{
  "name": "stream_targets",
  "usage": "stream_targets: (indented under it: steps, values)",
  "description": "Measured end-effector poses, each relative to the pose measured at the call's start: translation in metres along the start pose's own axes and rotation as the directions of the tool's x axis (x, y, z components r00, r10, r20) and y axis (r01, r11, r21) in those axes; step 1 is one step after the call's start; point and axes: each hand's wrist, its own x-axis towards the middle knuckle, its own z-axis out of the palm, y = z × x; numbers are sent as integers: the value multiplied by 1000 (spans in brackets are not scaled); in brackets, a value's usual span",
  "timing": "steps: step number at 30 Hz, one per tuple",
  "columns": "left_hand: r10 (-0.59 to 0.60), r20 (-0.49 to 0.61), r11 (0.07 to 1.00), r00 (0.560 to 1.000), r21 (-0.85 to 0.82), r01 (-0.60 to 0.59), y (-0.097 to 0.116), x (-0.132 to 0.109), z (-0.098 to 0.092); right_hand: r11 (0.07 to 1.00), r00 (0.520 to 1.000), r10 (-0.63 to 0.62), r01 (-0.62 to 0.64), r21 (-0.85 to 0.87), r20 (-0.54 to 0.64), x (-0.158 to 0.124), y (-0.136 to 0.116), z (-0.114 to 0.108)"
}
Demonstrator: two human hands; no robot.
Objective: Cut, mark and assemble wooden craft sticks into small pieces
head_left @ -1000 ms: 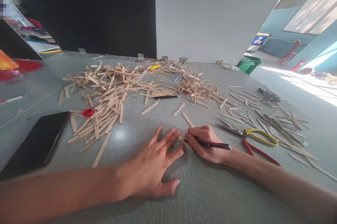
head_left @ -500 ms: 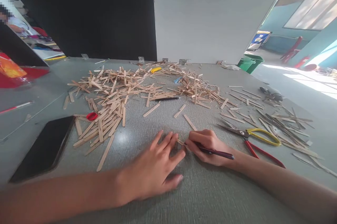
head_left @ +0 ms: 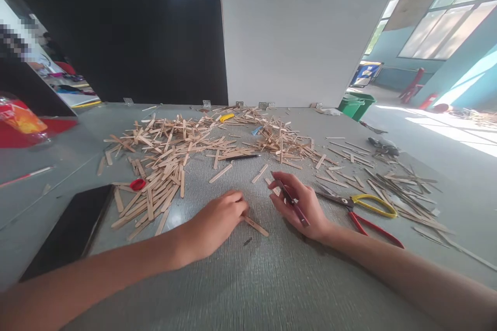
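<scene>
My left hand (head_left: 223, 219) is closed, its fingertips pinching one end of a wooden craft stick (head_left: 257, 226). The stick's free end points right and toward me, and small dark marks show on it. In my right hand (head_left: 308, 206) is a slim, dark maroon pen-like tool (head_left: 298, 211), slanting between thumb and fingers; whether it is a pen or a knife I cannot tell. Another craft stick (head_left: 273, 186) lies partly behind the right fingers. A small dark scrap (head_left: 247, 241) rests on the table just below the held stick.
A big heap of craft sticks (head_left: 166, 175) spreads across the table, with a black pen (head_left: 243, 157) before it. Yellow-and-red-handled scissors (head_left: 349, 201) and cut strips (head_left: 399, 191) lie right. A black phone (head_left: 70, 232) and red ring (head_left: 137, 184) are left. Upright panels (head_left: 287, 36) stand behind.
My left hand has closed from spread fingers and drawn left with the craft stick. My right hand has lifted the tool away from the stick and loosened its writing-style hold. The view has tilted up.
</scene>
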Motion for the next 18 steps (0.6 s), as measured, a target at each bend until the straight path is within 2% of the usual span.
stream_targets:
  steps: [3, 5, 7, 8, 10, 12, 14, 18]
  values:
    - [-60, 121, 996, 991, -65, 68, 11, -1, -8, 995, 1000, 30, -29, 90, -3, 1, 3, 1]
    - [-93, 188, 989, 978, -95, 112, 20, -2, -17, 985, 994, 102, -96, 142, -35, 1, 6, 2]
    - [-190, 262, 968, 946, -113, 225, 29, -3, -31, 972, 982, 180, -170, 160, -56, 2, 8, 4]
    - [-230, 262, 955, 937, -123, 269, 33, -3, -41, 970, 977, 203, -193, 151, -59, 3, 8, 4]
    - [-261, 173, 930, 950, -217, 296, 38, -1, -63, 976, 978, 200, -194, 101, -54, 4, 7, 6]
    - [-269, 35, 889, 962, -375, 262, 42, -1, -86, 983, 983, 171, -167, 76, -61, 6, 8, 7]
    - [-276, -46, 845, 960, -488, 219, 46, -4, -106, 983, 983, 165, -156, 100, -82, 7, 10, 10]
    - [-348, -132, 786, 928, -581, 212, 60, -18, -125, 961, 962, 231, -203, 188, -143, 7, 17, 12]
